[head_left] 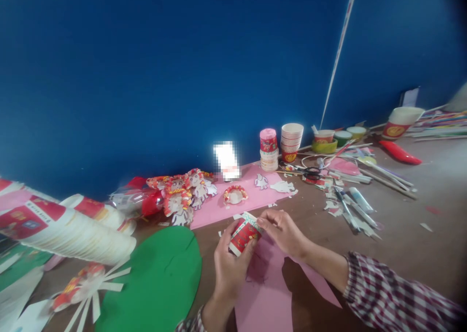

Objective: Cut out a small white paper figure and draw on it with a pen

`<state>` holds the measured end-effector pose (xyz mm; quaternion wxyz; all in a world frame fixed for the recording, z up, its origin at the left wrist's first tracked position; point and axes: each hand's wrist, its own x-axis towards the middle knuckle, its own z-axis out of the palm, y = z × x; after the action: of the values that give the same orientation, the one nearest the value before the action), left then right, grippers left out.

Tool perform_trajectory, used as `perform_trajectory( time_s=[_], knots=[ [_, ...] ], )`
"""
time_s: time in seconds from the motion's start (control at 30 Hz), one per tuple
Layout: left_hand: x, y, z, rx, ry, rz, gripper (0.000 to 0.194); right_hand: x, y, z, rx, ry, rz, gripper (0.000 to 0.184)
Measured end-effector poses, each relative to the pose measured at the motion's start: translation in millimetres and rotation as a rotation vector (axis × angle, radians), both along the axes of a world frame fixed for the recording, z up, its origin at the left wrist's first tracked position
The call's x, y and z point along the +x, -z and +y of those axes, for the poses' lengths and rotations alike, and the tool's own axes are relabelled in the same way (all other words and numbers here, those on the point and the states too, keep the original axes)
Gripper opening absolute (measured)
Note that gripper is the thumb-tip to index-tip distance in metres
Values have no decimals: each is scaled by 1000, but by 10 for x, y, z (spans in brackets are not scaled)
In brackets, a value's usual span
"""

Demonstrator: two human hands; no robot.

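My left hand (229, 266) is closed around a small red printed paper cup (242, 238), tilted, with a pale green-patterned band along its upper edge. The fingers of my right hand (286, 232) are pinched together at that edge, on the cup's right; whether they grip the rim or a strip of paper I cannot make out. Beneath both hands lies pink paper (264, 298), partly in shadow. Beyond them, a cup-base ring with a red and yellow fringe (235, 195) rests on a pink sheet (211, 216), near several paper figures (196, 178).
A green paper disc (156, 278) and long stacked paper cups (80, 230) lie at left. Upright cup stacks (291, 142) stand along the blue wall (164, 69). To the right are black-handled scissors (310, 171), pens (346, 210), a white tube (361, 199), paper scraps and a red object (400, 153).
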<state>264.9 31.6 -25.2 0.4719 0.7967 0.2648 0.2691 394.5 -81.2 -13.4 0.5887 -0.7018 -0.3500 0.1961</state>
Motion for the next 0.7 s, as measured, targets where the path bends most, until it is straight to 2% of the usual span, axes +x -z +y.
perform_trajectory(
  time_s=[0.27,0.4,0.5,0.57,0.7],
  knots=[
    [-3,57,-7,30,13,21,55,6,58,15,-14,16,-134,40],
    [-19,31,-12,56,-62,-14,54,37,30,16,103,69,-95,40],
    [-26,29,-6,-28,-90,-104,58,25,39,21,162,97,12,32],
    [-26,45,-8,-113,-70,-183,58,-12,60,26,195,42,116,33],
    [-18,82,-62,-182,-12,-276,53,-92,72,27,264,-205,206,52]
  ],
)
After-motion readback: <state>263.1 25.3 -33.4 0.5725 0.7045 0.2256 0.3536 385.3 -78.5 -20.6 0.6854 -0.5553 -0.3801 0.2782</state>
